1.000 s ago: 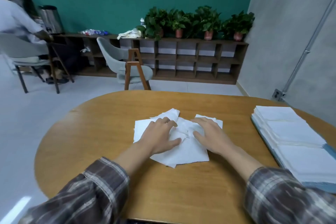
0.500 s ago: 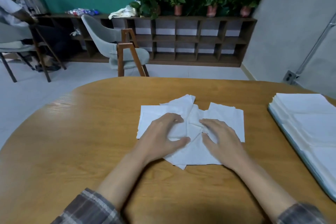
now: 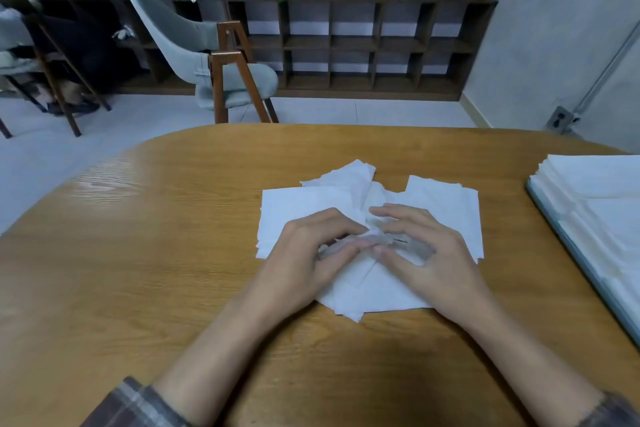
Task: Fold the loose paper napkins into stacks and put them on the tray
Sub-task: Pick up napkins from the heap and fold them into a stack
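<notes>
The left hand (image 3: 304,253) lies curled over the middle of the loose napkins (image 3: 443,204), its thumb and fingertips seeming to pinch a ridge of paper. The right hand (image 3: 436,253) faces it with fingers fairly straight and spread, pressing the sheets down, its thumb tip meeting the left thumb; blur hides the finer detail. The napkins sit in an untidy, overlapping heap at the centre of the wooden counter (image 3: 156,253), corners pointing several ways. Well to the right, the tray (image 3: 571,246) already carries folded stacks (image 3: 595,184). The step in hand looks like separating one sheet from the heap. Next, that sheet likely needs lifting clear without dragging its neighbours, then its edges squared for a clean fold.
</notes>
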